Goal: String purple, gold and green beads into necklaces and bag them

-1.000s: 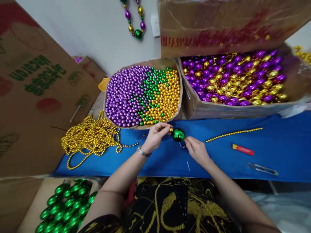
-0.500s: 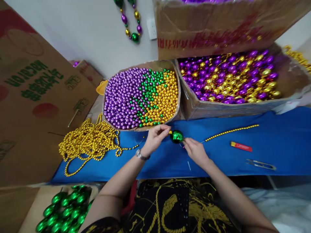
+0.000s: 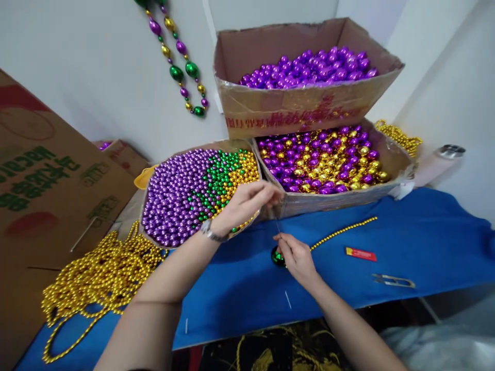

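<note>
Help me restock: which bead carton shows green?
The left bead carton, partly behind the left hand, holding purple, green and gold. The top carton shows only purple; the lower right carton, purple and gold.

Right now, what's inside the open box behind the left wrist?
Small purple beads on the left, green beads in the middle and gold beads on the right. The left hand covers some at the front, and the top layer hides whatever is underneath.

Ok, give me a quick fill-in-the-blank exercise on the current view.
1. The big bead by the right hand is ____.
2. The metal band is on the ____ wrist.
3. The upper box shows only ____ beads.
4. The snips lie on a ____ cloth.

Missing words: green; left; purple; blue.
</note>
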{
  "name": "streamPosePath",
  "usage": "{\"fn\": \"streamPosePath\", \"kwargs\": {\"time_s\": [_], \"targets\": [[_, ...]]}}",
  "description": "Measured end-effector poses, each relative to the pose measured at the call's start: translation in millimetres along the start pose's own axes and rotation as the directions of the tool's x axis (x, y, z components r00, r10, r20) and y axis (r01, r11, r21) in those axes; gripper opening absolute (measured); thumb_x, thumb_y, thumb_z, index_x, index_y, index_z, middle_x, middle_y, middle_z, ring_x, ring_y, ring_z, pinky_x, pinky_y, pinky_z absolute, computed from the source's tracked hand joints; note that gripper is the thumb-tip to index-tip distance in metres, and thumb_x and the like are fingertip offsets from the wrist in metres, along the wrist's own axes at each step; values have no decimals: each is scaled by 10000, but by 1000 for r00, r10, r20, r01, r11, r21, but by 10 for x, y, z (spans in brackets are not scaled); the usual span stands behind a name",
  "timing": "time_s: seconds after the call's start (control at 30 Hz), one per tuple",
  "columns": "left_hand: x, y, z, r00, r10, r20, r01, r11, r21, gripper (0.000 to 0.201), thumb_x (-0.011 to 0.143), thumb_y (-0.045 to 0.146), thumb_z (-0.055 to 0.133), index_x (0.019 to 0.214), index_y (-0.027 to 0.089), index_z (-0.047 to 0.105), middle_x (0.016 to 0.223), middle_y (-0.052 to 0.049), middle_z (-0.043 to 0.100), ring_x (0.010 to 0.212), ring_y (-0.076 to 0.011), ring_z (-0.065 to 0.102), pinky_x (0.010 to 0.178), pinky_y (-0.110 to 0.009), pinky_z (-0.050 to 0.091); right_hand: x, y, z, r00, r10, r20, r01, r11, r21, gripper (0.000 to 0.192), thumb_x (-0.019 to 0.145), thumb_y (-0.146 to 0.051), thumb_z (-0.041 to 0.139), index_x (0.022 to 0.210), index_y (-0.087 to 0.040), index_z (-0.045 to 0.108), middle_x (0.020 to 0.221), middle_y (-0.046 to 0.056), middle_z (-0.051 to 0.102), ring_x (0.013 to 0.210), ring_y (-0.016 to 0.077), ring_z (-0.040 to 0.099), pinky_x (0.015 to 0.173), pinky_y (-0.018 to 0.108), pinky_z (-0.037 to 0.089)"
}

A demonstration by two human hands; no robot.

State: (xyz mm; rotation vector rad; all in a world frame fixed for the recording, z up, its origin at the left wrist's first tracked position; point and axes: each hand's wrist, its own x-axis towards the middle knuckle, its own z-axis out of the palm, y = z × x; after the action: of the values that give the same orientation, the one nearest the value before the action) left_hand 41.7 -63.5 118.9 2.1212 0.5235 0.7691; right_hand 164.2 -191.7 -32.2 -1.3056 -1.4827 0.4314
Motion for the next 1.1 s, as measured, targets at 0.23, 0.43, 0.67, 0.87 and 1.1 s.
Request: {"fn": "streamPosePath", "kwargs": {"time_s": [0.23,0.43,0.67,0.87,1.1], "targets": [[1496,-583,397,895,-293,336,-88,623,778,128,647,134,717,773,154,715,755,-109,679,831,-280,643,811,-416,484,-22,-3,-23,998,-52,-36,51,998,-28,256,989,-275,413,1034,-230,661,950,40,742,770,141,710,694,245,579],[1407,-546,299,912,-92,399,-198,754,627,241,668,127,686,906,163,711,854,-91,680,878,-248,616,825,-371,478,-39,-60,-133,998,-53,-29,51,996,-76,256,993,-238,406,1096,-211,639,1018,47,742,904,148,714,775,249,578],[-24,-373,-244,1000,28,9,-28,1000,11,375,817,237,664,1188,213,613,1138,-90,623,1006,-179,598,910,-331,492,-56,-96,-223,990,-105,-95,85,977,-194,241,973,-219,451,1130,-201,633,1033,60,747,835,148,726,742,242,582],[-814,-627,-309,954,-280,-107,207,874,-439,358,766,237,755,1094,164,630,1050,-74,659,921,-130,628,846,-251,519,23,-58,-159,963,-270,-1,258,922,-289,241,950,-184,496,1127,-190,659,1005,60,753,876,164,730,802,260,581],[-1031,-631,-360,938,-343,-50,232,727,-646,387,760,225,753,1134,171,667,1145,-92,662,918,-146,637,785,-270,587,33,-68,-106,944,-325,65,327,885,-332,240,937,-136,523,1146,-168,637,988,60,744,838,153,719,758,248,556]]}}
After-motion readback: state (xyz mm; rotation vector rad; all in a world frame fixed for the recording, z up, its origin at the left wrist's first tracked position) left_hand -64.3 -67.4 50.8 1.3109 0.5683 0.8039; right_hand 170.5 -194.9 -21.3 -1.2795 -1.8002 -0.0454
